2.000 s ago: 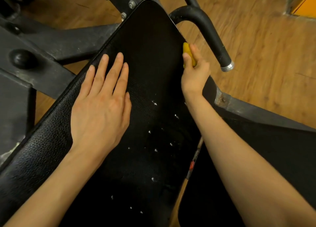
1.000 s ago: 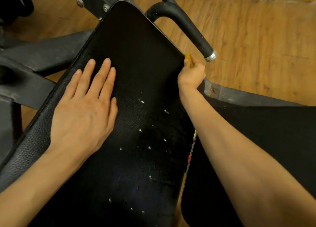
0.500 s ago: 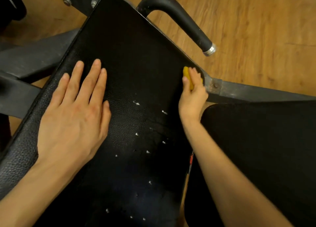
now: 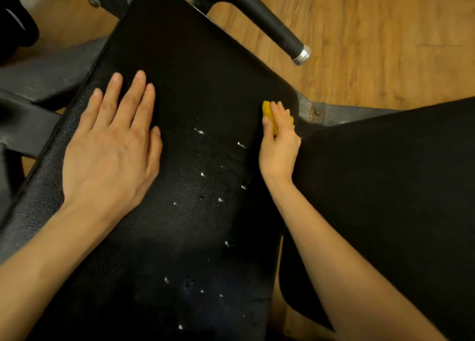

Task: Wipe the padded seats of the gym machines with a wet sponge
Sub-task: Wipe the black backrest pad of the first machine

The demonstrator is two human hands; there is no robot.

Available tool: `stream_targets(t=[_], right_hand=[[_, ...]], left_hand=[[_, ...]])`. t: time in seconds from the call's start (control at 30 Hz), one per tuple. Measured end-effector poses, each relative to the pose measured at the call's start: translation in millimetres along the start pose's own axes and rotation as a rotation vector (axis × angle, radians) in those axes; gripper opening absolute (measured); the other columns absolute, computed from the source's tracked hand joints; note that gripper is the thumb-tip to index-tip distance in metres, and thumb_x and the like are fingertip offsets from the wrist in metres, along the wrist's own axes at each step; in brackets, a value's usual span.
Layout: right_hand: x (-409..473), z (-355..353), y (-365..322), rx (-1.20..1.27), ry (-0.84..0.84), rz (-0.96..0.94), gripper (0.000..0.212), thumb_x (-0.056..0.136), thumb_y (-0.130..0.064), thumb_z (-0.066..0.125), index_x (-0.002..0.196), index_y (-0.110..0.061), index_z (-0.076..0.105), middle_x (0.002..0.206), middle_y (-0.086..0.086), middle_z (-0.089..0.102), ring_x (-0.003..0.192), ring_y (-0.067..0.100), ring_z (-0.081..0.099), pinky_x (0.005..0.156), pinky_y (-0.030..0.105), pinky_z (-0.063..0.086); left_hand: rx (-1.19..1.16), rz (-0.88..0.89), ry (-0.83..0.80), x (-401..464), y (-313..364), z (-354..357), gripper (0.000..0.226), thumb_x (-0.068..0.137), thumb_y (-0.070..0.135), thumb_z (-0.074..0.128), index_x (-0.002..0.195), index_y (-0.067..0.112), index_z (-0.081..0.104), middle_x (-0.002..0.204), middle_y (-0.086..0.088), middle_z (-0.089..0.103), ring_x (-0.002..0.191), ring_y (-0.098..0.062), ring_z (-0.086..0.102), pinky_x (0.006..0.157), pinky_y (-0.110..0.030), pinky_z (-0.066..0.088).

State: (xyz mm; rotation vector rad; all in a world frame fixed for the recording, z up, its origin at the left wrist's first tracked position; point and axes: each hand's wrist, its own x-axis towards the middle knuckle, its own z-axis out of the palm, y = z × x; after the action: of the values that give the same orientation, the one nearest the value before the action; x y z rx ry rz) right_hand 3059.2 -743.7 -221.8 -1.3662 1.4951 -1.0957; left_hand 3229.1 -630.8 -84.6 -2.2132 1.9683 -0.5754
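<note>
A long black padded seat [image 4: 195,65] of a gym machine runs from the top centre down to the bottom of the view, with small white flecks scattered over its middle. My left hand [image 4: 113,145] lies flat on the pad's left half, fingers spread and pointing up. My right hand [image 4: 279,140] presses a yellow sponge [image 4: 267,111] against the pad's right edge, near its rounded corner; most of the sponge is hidden under my fingers.
A second black pad [image 4: 385,186] lies to the right. A black handle bar with a silver end cap [image 4: 300,54] sticks out above it. Grey metal frame beams [image 4: 38,75] run on the left. Wooden floor [image 4: 385,32] lies beyond.
My right hand has slid the sponge down along the pad's right edge toward me, from beside the handle to the rounded corner. My left hand stays flat on the pad.
</note>
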Motion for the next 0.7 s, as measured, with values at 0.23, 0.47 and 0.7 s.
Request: stream_targets(t=[0.23, 0.47, 0.7], right_hand=[[2.4, -3.7, -2.7, 0.007, 0.039, -0.019, 0.04, 0.099, -0.016, 0.052, 0.139, -0.017, 0.051, 0.15, -0.002, 0.043, 0.142, 0.015, 0.033, 0.121, 0.037, 0.019], [83.2, 6.5, -3.3, -0.038, 0.145, 0.151, 0.031, 0.1, -0.013, 0.047, 0.126, -0.013, 0.062, 0.122, 0.009, 0.064, 0.118, 0.025, 0.055, 0.102, 0.03, 0.04], [13.2, 0.3, 0.0, -0.397, -0.034, 0.099, 0.056, 0.097, 0.001, 0.041, 0.149, -0.007, 0.025, 0.156, 0.014, 0.027, 0.145, 0.032, 0.023, 0.119, 0.045, 0.024]], left_hand=[[0.022, 0.016, -0.033, 1.6, -0.2, -2.2, 0.063, 0.099, 0.037, 0.021, 0.154, 0.007, 0.021, 0.163, -0.011, 0.018, 0.151, -0.03, 0.011, 0.122, -0.039, 0.003], [-0.014, 0.014, -0.005, 3.1, -1.1, 5.1, 0.063, 0.098, 0.036, 0.024, 0.154, 0.008, 0.022, 0.163, -0.009, 0.019, 0.151, -0.03, 0.012, 0.121, -0.04, 0.003], [-0.046, 0.002, 0.006, 2.9, -0.5, 7.3, 0.062, 0.097, 0.034, 0.026, 0.154, 0.008, 0.023, 0.163, -0.009, 0.019, 0.15, -0.032, 0.013, 0.121, -0.04, 0.004]])
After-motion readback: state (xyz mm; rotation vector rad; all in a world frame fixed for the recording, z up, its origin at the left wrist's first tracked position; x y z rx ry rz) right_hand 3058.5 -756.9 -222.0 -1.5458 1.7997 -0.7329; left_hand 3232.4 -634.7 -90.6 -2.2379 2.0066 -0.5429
